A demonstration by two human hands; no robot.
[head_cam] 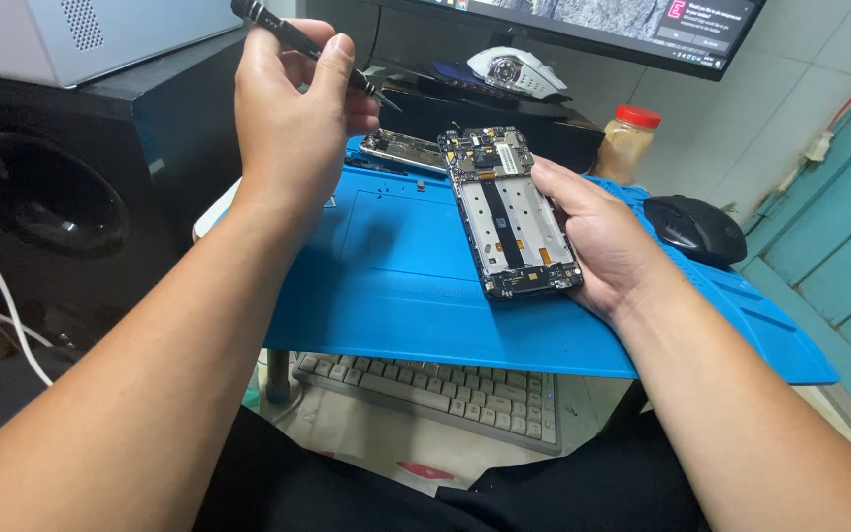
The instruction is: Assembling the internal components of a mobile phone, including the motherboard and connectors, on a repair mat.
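Blue silicone work mat [425, 286] covers the table, and above its middle the right hand [603, 241] is clamped on an opened phone [512, 212], circuit side up, while the left hand [293, 118] pinches a black precision screwdriver [307, 44] raised well clear, tip aimed toward the board. Looks like a screw-driving stage of the teardown – the next move would call for lowering the tip steadily onto a small screw head with the phone kept level. Room is open over the mat's left half; a loose phone shell [404, 150] lies just behind, a black mouse [693, 229] crowds the right edge, and a keyboard [435, 389] sits below the front edge.
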